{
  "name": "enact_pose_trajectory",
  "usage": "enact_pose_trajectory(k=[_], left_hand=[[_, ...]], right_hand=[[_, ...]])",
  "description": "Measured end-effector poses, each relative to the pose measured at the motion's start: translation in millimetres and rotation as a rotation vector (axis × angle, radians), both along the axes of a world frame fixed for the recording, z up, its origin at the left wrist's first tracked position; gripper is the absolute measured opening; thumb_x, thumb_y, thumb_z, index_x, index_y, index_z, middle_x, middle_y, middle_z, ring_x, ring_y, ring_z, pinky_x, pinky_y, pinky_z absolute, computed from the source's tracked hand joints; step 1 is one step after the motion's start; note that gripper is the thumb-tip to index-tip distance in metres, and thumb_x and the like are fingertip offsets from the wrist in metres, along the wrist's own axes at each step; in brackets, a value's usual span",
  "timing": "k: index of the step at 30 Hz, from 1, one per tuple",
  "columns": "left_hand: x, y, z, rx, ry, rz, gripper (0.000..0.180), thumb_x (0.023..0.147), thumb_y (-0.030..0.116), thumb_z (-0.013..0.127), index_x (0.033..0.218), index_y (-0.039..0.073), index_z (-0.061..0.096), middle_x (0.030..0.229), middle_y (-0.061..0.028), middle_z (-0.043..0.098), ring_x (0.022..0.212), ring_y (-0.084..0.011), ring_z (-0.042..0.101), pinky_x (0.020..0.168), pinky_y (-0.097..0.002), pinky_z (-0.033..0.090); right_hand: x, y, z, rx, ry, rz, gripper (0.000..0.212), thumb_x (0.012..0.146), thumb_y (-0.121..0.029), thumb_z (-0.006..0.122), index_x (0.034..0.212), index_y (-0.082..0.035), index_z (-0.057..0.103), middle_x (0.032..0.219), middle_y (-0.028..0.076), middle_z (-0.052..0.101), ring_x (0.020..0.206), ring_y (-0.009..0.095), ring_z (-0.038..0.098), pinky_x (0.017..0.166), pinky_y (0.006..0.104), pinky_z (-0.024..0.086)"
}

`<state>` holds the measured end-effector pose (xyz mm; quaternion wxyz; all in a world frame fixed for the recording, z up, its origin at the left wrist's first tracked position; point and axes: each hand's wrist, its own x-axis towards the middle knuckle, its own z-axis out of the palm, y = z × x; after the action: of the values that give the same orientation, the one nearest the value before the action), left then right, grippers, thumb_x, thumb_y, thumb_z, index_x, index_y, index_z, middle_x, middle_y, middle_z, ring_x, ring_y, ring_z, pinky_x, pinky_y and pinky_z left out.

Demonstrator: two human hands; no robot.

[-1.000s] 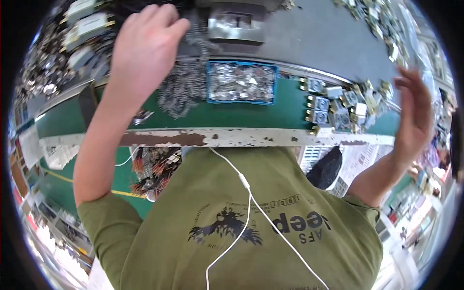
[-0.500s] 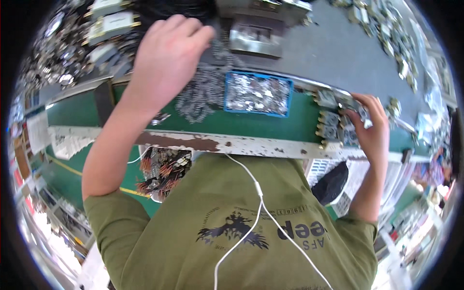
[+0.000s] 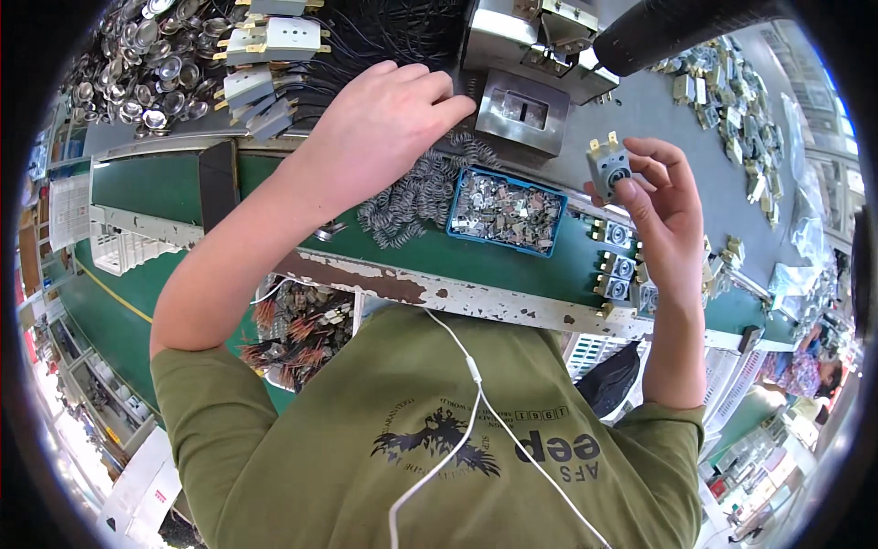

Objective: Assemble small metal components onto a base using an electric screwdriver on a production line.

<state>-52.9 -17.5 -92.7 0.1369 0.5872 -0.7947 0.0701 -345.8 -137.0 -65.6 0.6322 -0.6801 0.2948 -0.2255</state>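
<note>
My right hand (image 3: 672,197) holds up a small grey square switch housing (image 3: 609,169) with two brass terminals on top and a round hollow in its face. Thumb and fingers grip it above the bench. Below it, several similar housings (image 3: 619,267) stand grouped on the green surface. My left hand (image 3: 389,119) is curled, palm down, over the edge of a pile of metal coil springs (image 3: 412,197) and beside black wires (image 3: 380,37). Its fingertips are hidden, and I cannot see what is in them. A blue tray (image 3: 501,245) of small metal pieces sits between the hands.
A metal fixture block (image 3: 521,112) stands ahead, beneath a machine head and a black cylindrical tool (image 3: 686,35). Shiny metal caps (image 3: 151,69) and white wired blocks (image 3: 274,41) lie far left. More housings (image 3: 732,114) spread far right. The bench has a chipped white front edge (image 3: 494,306).
My right hand has lifted a switch housing from the group at the right. My left hand has shifted right and slightly down, toward the fixture block. The whole view has also shifted.
</note>
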Motion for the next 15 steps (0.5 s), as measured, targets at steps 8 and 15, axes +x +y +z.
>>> enact_pose_trajectory(k=[8, 15], left_hand=[[13, 3, 19, 0.034, 0.176, 0.064, 0.019, 0.086, 0.009, 0.07, 0.105, 0.007, 0.066, 0.095, -0.0092, 0.067, 0.091, -0.0285, 0.068, 0.08, -0.039, 0.054], [16, 15, 62, 0.155, 0.457, 0.195, 0.018, 0.098, 0.012, 0.066, 0.115, 0.005, 0.066, 0.094, -0.0088, 0.065, 0.076, -0.0213, 0.062, 0.071, -0.0337, 0.051]], right_hand=[[36, -20, 17, -0.128, 0.138, 0.163, 0.028, 0.102, -0.01, 0.067, 0.128, 0.001, 0.065, 0.118, 0.004, 0.065, 0.106, 0.01, 0.066, 0.087, 0.0264, 0.054], [76, -12, 12, -1.106, 0.391, 0.341, 0.04, 0.085, 0.0, 0.073, 0.123, -0.012, 0.07, 0.115, 0.012, 0.066, 0.101, 0.031, 0.065, 0.093, 0.0385, 0.052]])
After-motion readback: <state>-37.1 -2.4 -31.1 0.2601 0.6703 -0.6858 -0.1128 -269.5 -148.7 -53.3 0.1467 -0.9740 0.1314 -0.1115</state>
